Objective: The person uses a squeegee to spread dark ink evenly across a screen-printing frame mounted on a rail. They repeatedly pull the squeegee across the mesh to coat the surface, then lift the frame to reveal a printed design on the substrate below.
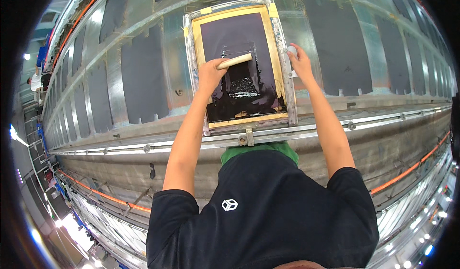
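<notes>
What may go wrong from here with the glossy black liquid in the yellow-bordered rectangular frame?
The liquid might stain the left hand, which grips the pale wooden bar close to it. It also lies near the lower border of the frame, so it could perhaps spread onto that border.

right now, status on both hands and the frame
Left hand gripping pale bar over frame. Right hand at pale round piece beside it, grip unclear. Wet-looking black ink inside frame, partly hidden by bar.
</notes>
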Tool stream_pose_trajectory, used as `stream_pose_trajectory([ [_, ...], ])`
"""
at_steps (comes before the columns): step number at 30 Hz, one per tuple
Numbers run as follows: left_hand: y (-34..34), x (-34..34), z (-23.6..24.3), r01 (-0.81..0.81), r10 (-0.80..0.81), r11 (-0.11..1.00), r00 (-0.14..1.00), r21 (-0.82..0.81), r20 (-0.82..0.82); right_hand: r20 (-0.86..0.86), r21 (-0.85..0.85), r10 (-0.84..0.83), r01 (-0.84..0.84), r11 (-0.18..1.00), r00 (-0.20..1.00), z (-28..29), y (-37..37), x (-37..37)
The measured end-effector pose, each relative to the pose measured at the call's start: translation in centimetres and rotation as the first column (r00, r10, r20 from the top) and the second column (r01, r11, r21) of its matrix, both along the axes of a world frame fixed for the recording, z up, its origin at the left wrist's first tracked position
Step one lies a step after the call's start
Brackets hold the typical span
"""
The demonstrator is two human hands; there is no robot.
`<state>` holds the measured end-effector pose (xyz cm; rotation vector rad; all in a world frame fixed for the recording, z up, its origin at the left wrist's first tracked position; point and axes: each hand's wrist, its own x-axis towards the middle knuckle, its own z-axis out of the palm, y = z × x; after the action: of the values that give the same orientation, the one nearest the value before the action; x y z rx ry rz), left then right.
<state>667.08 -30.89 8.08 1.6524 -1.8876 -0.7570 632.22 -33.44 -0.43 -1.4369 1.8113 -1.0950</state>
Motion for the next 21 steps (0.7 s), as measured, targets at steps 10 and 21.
stream_pose_trajectory([
  [10, 11.8, 1.6, -2.0, 0.011, -0.009, 0.961, 1.0, -0.277, 0.007, -0.01, -0.113, -0.002, 0.001, 0.994, 1.0, 6.1, -1.3, 4.8],
  [21, 20.9, 23.0, -0.1, 0.053, -0.014, 0.958, 0.99, -0.281, 0.141, 0.18, -0.084, 0.018, -0.003, 0.996, 0.983, 3.6, 1.5, 28.1],
])
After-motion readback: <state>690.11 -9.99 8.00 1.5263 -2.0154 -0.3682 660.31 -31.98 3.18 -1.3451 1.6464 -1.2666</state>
